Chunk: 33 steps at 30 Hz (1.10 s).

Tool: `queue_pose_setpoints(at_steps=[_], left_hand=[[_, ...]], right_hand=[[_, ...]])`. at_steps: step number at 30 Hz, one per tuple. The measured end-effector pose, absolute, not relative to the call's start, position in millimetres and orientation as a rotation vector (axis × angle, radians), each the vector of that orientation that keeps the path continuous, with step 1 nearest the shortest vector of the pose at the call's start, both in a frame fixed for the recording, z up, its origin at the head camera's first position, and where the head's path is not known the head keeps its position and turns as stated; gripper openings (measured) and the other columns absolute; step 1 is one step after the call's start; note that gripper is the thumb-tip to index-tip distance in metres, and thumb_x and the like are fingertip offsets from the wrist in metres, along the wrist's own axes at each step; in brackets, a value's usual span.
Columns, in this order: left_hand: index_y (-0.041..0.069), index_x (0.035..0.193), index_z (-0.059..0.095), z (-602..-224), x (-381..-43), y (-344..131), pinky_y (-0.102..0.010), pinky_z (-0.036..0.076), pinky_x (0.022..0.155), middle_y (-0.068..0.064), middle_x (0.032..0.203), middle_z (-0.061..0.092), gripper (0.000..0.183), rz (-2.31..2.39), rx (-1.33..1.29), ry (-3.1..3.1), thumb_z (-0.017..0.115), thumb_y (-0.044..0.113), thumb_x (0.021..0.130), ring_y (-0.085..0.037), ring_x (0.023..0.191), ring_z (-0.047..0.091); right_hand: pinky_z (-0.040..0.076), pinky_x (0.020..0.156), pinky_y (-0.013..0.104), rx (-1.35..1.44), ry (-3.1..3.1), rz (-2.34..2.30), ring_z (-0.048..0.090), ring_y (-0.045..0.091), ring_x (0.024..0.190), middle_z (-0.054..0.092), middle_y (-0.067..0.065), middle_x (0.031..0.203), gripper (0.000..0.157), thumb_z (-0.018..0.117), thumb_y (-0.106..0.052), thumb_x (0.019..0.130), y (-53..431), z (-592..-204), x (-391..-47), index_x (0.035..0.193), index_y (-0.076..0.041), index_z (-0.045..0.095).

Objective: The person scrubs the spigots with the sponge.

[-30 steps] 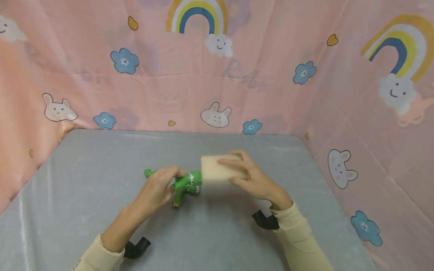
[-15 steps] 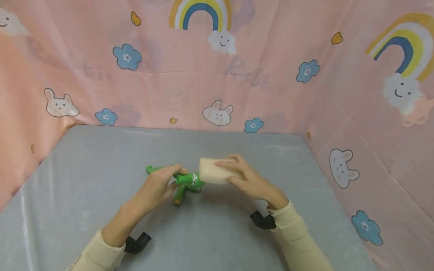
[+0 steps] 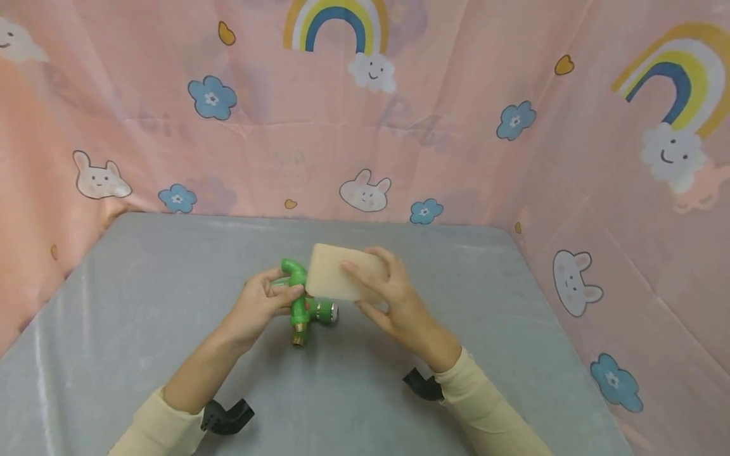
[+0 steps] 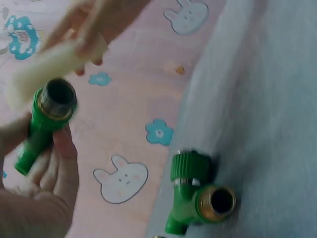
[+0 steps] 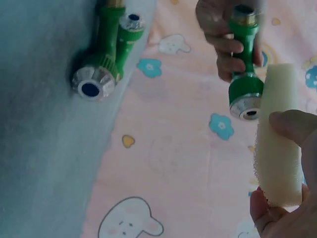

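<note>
My left hand (image 3: 253,310) grips a green tap (image 3: 298,307) with a brass threaded end, holding it raised above the table. In the right wrist view this tap (image 5: 245,49) shows a ribbed collar with a silver ring. A cream sponge (image 3: 333,273) is pinched between the thumb and fingers of my right hand (image 3: 402,307). The sponge's left edge lies right at the held tap, and in the right wrist view the sponge (image 5: 280,144) overlaps the tap's collar. Behind the held tap, a second green tap (image 3: 325,311) lies on the table, partly hidden; the left wrist view shows this tap (image 4: 185,201) more fully.
A grey cloth covers the table (image 3: 342,405). Pink printed curtain (image 3: 256,152) closes off the back and both sides. Black curved pieces (image 3: 228,418) stick out at both cuffs, close over the cloth.
My left hand has lifted one tap up and turned it, its spout now pointing up and away. My right hand has brought the sponge leftward and up against it, tilting its broad face into view.
</note>
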<state>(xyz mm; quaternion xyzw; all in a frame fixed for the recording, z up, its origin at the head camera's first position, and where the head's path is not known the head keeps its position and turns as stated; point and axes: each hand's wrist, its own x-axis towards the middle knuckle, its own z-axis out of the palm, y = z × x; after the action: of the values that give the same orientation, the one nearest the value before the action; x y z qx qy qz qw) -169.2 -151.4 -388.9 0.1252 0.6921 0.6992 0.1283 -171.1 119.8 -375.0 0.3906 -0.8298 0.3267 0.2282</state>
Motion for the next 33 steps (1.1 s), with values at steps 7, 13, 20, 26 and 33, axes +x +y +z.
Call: queue_pose_setpoints(at_steps=[7,13,20,26,33], left_hand=[[-0.015,0.139,0.037,-384.9,-169.2,-155.2,-0.023,0.059,0.082,0.009,0.097,0.076,0.048,2.11,0.234,1.782,0.051,0.017,0.107,-0.003,0.089,0.072],[-0.001,0.128,0.053,-387.2,-169.9,-156.6,-0.02,0.055,0.082,0.009,0.103,0.074,0.031,2.166,0.15,1.616,0.047,0.023,0.109,-0.002,0.089,0.069],[0.014,0.095,0.07,-389.1,-167.9,-149.7,-0.017,0.053,0.069,0.006,0.088,0.073,0.032,2.234,0.128,1.346,0.044,0.025,0.11,-0.004,0.078,0.066],[0.012,0.101,0.072,-389.5,-167.7,-149.6,-0.017,0.054,0.075,0.005,0.098,0.073,0.031,2.21,0.184,1.307,0.045,0.025,0.109,-0.004,0.085,0.069],[0.017,0.113,0.065,-386.4,-168.6,-157.0,-0.02,0.051,0.084,0.01,0.103,0.069,0.025,2.12,0.268,1.441,0.042,0.025,0.11,-0.004,0.094,0.065]], right_hand=[[0.055,0.089,0.054,0.89,-2.34,0.801,0.047,0.044,0.122,0.045,0.024,0.137,0.062,0.075,0.007,0.076,132.4,-370.6,-177.1,0.133,-0.016,0.066],[0.057,0.087,0.053,0.859,-2.308,0.966,0.049,0.043,0.123,0.039,0.026,0.143,0.066,0.076,0.001,0.084,136.2,-364.6,-175.8,0.145,-0.011,0.053],[0.057,0.091,0.052,1.043,-2.217,0.781,0.047,0.043,0.125,0.044,0.023,0.14,0.061,0.079,0.003,0.082,113.9,-379.9,-169.8,0.137,-0.018,0.061],[0.057,0.088,0.052,0.995,-2.2,0.743,0.046,0.044,0.121,0.045,0.022,0.137,0.062,0.077,0.01,0.078,120.6,-382.5,-175.3,0.132,-0.019,0.066],[0.051,0.097,0.055,0.865,-2.33,0.902,0.042,0.043,0.129,0.04,0.023,0.144,0.057,0.071,0.006,0.083,135.9,-379.0,-185.6,0.135,-0.016,0.065]])
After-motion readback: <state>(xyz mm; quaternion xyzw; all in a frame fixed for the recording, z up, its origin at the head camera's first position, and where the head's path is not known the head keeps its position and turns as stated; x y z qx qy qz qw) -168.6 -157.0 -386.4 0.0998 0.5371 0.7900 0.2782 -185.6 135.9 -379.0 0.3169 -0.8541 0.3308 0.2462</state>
